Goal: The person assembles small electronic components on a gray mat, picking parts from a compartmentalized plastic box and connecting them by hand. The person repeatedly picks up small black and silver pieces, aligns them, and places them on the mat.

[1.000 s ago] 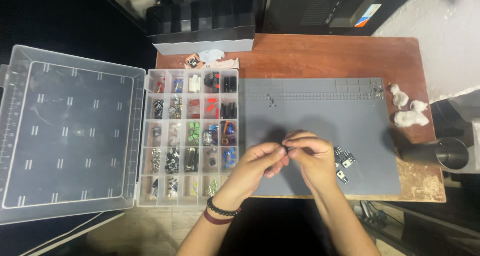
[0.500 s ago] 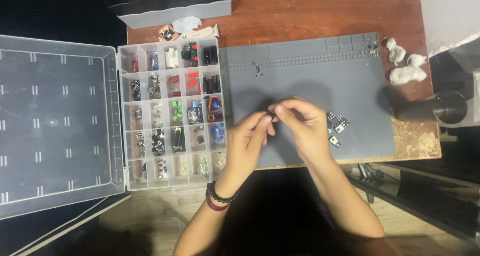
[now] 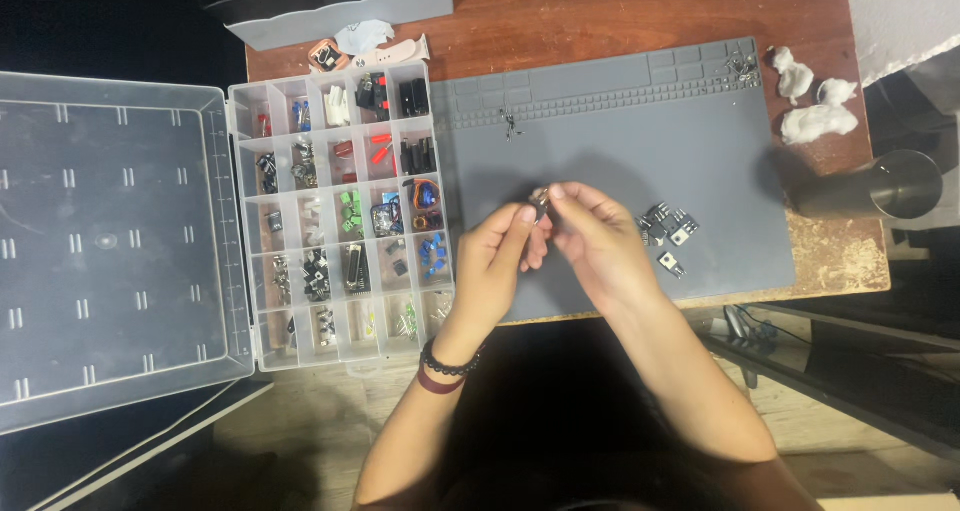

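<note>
Small dark electronic component with metal legs [image 3: 541, 201] is pinched between the fingertips of the left hand [image 3: 497, 261] and the right hand [image 3: 590, 241], held above the grey silicone work mat [image 3: 600, 131] on the brown wooden table [image 3: 600, 16]. It is judged light, rigid in the body and easily bent at the legs, so the body is best gripped. Both hands are closed on it. Its exact shape is hidden by the fingers; contents of the clear plastic compartment box [image 3: 340, 211] and the loose black components [image 3: 668, 229] are hard to identify.
</note>
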